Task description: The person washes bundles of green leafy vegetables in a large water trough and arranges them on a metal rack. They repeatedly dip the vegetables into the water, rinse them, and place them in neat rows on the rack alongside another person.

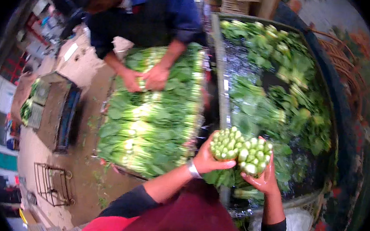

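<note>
My left hand (211, 156) is closed round a bunch of leafy greens (227, 143), its pale cut stem ends turned up toward me. Beside it, my right hand (266, 176) grips a second bunch of greens (255, 155), also stem ends up; the two bunches touch or nearly touch. Both are held over the near left edge of a water-filled trough (225, 97). More bunches of greens (255, 101) float in the water. The leaves of the held bunches are mostly hidden below my hands.
To the left, a bed of packed greens (149, 121) lies in rows. A co-worker in dark blue (145, 17) leans over it with both hands on the greens. Farther left stand a cart (55, 109) and a metal frame trolley (53, 184). White plastic (300, 229) lies by the trough's near end.
</note>
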